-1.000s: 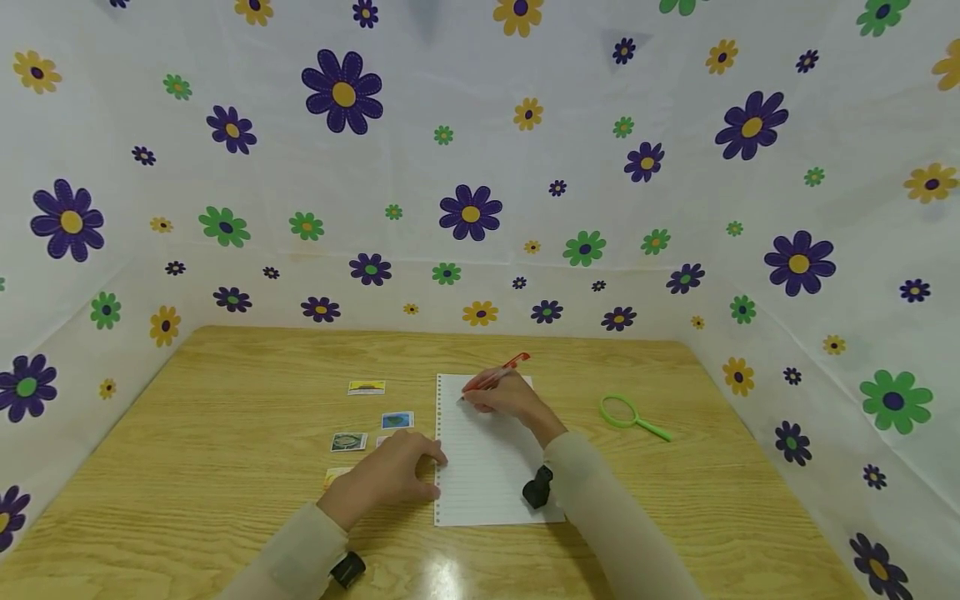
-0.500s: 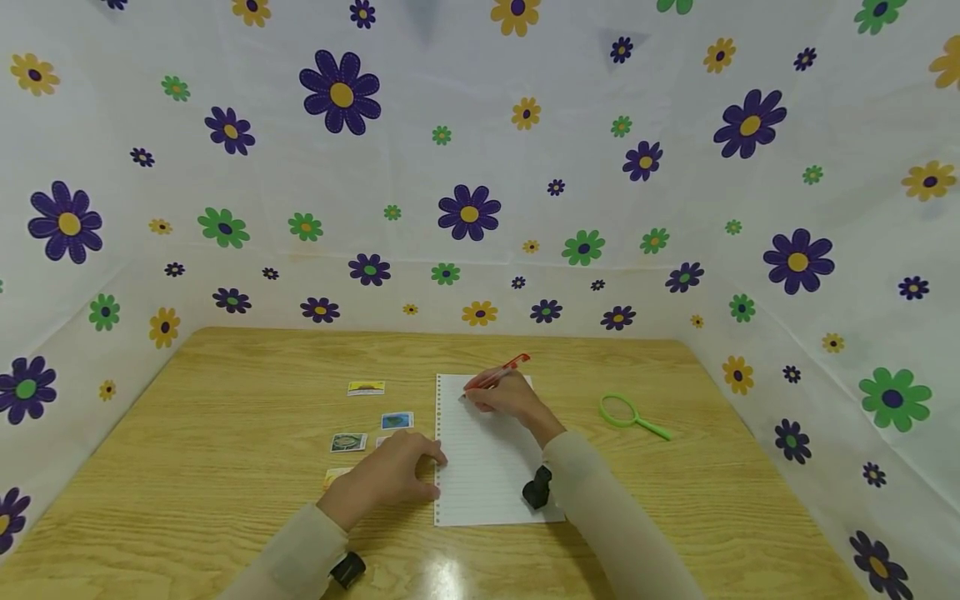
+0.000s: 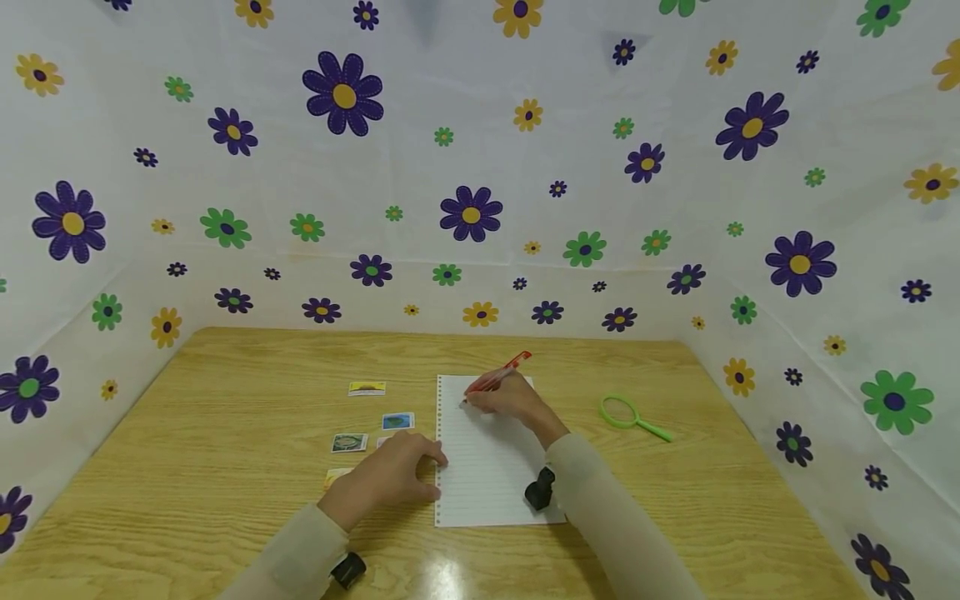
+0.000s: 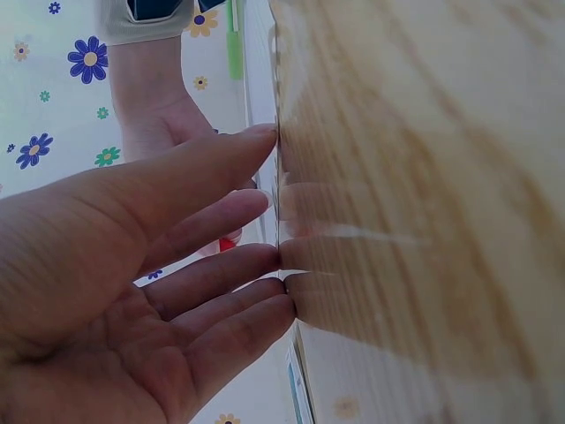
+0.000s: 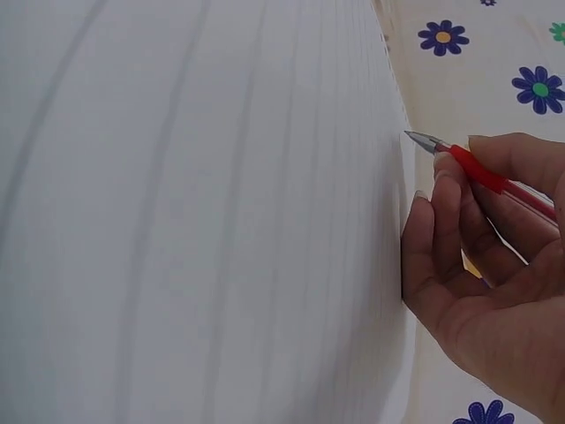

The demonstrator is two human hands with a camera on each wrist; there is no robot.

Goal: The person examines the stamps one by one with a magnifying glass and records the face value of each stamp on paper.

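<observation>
Three flower-printed white walls (image 3: 408, 167), wood-grain table (image 3: 240, 408), lined paper (image 3: 483, 471)

Tilted red pen (image 5: 479, 172) over lined paper (image 3: 483, 467)

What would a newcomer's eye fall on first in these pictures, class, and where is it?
Probably the flowery backdrop, its purple, green and yellow blooms rising behind and beside the wooden table. Next, perhaps, the red pen in the right hand, over the upper part of the lined sheet. The bright green magnifying glass stands out too, lying right of that sheet.
</observation>
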